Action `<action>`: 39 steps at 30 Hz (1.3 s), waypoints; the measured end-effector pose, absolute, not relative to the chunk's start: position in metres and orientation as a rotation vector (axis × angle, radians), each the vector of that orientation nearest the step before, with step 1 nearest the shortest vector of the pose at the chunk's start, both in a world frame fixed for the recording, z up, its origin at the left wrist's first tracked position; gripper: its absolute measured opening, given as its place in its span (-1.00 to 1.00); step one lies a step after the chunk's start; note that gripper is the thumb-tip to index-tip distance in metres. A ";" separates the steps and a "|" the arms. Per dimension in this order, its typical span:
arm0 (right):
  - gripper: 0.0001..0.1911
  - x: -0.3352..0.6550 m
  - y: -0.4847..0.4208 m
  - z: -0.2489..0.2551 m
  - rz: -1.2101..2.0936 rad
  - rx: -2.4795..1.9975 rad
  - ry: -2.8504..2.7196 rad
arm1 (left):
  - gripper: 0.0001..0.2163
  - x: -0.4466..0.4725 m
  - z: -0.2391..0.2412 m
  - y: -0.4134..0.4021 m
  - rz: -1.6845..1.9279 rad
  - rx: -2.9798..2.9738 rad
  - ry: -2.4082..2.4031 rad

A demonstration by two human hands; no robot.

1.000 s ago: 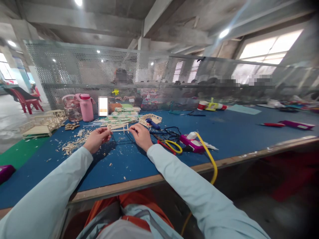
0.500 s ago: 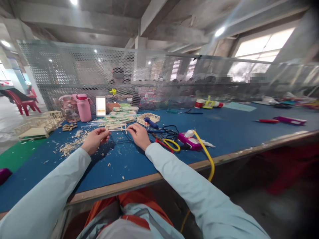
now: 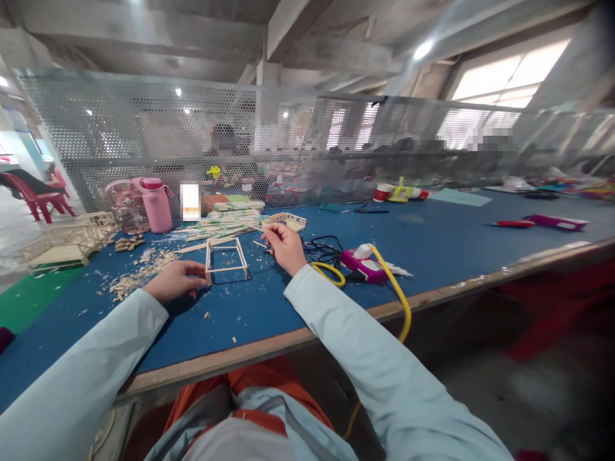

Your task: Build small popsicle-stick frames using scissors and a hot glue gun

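Two hands are working at the table (image 3: 269,310), and the frame (image 3: 228,269) is no longer hanging between them. Half a second ago both were holding it up, nearly edge-on to view; now it is standing on the table, showing its open square.

The left hand (image 3: 177,280), lying between eight and nine o'clock of the frame, is now keeping its fingers partly spread, tips touching the near-left post; whether this grip is pinching it, I cannot tell. The right hand (image 3: 287,248) has been letting go and is now reaching away toward two o'clock, near the tray (image 3: 295,222). Its grip is looking almost closed; whether it is holding anything thin, I cannot tell. That hand is now covering the spot where a blue tool was showing.

From the frame, sticks (image 3: 235,214) are lying at twelve o'clock, the flask (image 3: 159,208) is standing at ten, shavings (image 3: 139,272) are spreading at nine, and a purple box (image 3: 362,267) is sitting at three.
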State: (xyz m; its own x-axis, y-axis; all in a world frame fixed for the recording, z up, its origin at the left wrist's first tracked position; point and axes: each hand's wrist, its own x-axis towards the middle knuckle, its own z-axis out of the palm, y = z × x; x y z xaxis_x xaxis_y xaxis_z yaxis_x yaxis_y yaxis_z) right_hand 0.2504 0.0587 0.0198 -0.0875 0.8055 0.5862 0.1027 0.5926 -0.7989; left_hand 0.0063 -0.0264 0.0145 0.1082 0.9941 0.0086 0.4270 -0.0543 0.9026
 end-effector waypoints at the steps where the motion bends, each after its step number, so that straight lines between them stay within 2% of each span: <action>1: -0.82 0.250 0.061 0.019 0.755 -0.791 -1.531 | -0.79 0.005 0.015 -0.026 0.915 1.614 1.468; 4: -0.79 0.247 0.064 0.018 0.844 -0.792 -1.477 | -0.83 -0.001 0.018 -0.023 1.036 1.680 1.685; 6: -0.78 0.245 0.062 0.018 0.924 -0.776 -1.490 | -0.84 -0.002 0.020 -0.022 1.238 1.734 1.798; 9: -0.79 0.240 0.052 0.020 1.120 -0.716 -1.649 | -0.70 0.004 0.026 -0.028 1.558 1.878 1.787; 12: -0.80 0.233 0.037 0.021 1.252 -0.658 -1.836 | -0.62 0.017 0.033 -0.038 1.672 2.274 1.680; 15: -0.81 0.225 0.019 0.020 1.241 -0.632 -1.890 | -0.73 0.032 0.034 -0.047 1.300 2.787 1.639; 18: -0.82 0.222 0.004 0.020 1.192 -0.640 -1.922 | -0.73 0.042 0.027 -0.050 0.801 2.935 1.679; 20: -0.81 0.227 -0.002 0.024 1.142 -0.703 -1.994 | -0.71 0.045 0.022 -0.050 0.698 2.855 1.694; 22: -0.75 0.242 -0.003 0.032 0.973 -0.887 -2.102 | -0.70 0.045 0.019 -0.049 0.774 2.704 1.668; 26: -0.72 0.295 0.005 0.049 0.034 -1.678 -2.221 | -0.69 0.048 0.019 -0.047 0.992 2.230 1.533; 27: -0.72 0.309 0.008 0.051 -0.093 -1.853 -2.276 | -0.70 0.049 0.019 -0.046 1.035 2.076 1.469; 29: -0.71 0.331 0.012 0.049 -0.138 -2.079 -2.405 | -0.71 0.054 0.019 -0.046 1.099 1.774 1.310; 32: -0.69 0.348 0.015 0.042 -0.095 -2.042 -2.526 | -0.68 0.061 0.018 -0.045 1.125 1.475 1.123; 39: -0.49 0.345 0.004 0.049 -0.053 -2.027 -2.380 | -0.62 0.059 0.018 -0.046 1.126 1.294 0.942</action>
